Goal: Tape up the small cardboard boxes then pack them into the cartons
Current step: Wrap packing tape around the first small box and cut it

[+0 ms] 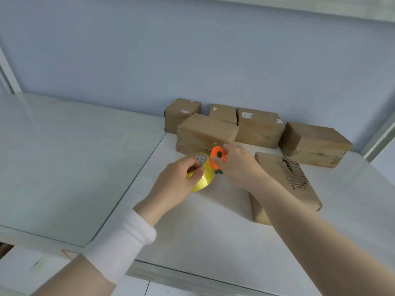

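My left hand (178,179) grips a yellow roll of tape (204,178) just above the white table, fingers hooked through its core. My right hand (237,165) pinches a small orange cutter with a green part (217,160), held against the roll's right side. A small cardboard box with black printed stripes (299,180) lies under my right forearm, which hides part of it. Another cardboard box (205,131) stands right behind both hands.
Several more cardboard boxes line the blue back wall: one at the left (181,114), one in the middle (259,129), one at the right (314,144). A glass-topped surface (64,157) adjoins the white table (192,231) on the left.
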The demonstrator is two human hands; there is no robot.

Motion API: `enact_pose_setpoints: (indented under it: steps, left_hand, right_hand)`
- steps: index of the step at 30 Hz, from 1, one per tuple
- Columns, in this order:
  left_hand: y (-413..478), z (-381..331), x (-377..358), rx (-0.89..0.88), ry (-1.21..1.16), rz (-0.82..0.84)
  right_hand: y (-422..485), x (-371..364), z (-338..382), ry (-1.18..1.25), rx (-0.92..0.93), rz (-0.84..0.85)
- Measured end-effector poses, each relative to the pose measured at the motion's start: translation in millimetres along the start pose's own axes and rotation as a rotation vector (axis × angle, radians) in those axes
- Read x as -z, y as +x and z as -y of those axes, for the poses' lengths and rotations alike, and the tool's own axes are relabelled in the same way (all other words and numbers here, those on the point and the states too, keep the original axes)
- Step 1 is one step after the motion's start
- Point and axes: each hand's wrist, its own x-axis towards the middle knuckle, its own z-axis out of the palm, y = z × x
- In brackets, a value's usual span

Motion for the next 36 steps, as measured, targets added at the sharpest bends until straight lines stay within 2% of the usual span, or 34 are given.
enact_pose_setpoints:
  steps: [2,5,10,12,16,20,22,26,28,31,33,36]
  left_hand:
    - [-5,-1,9,0.04,-0.243,0.031]
    - [-11,-4,13,0.069,-0.452,0.075]
    - [-20,-3,7,0.138,-0.61,0.124]
    - [-20,-5,8,0.172,-0.649,0.133]
    - [-6,-13,10,0.272,-0.663,0.126]
    - [1,-21,10,0.273,-0.616,0.288]
    - [3,-22,9,0.273,-0.62,0.284]
    - [7,-31,9,0.193,-0.55,0.23]
    - [8,-36,7,0.159,-0.541,0.135]
    - [9,-49,7,-0.02,-0.488,0.001]
    - [10,-61,7,-0.114,-0.437,-0.041]
    - [10,-82,6,-0.245,-0.319,-0.128]
  right_hand:
    - [5,-1,3,0.186,-0.043,-0.021]
    - [7,3,1,0.369,-0.076,0.009]
    - [0,11,-7,0.729,-0.281,0.262]
    - [-2,14,-8,0.799,-0.248,0.241]
    - [-3,20,-4,0.698,-0.093,0.153]
    - [-11,25,-2,0.747,0.01,0.162]
    - [-15,25,-2,0.73,0.063,0.081]
    - [-24,23,0,0.689,0.17,-0.137]
    - [-31,24,3,0.704,0.201,-0.215]
    - [-38,29,7,0.762,0.209,-0.298]
    - [-41,37,7,0.921,0.129,-0.317]
    - [-41,55,2,1.294,-0.091,-0.214]
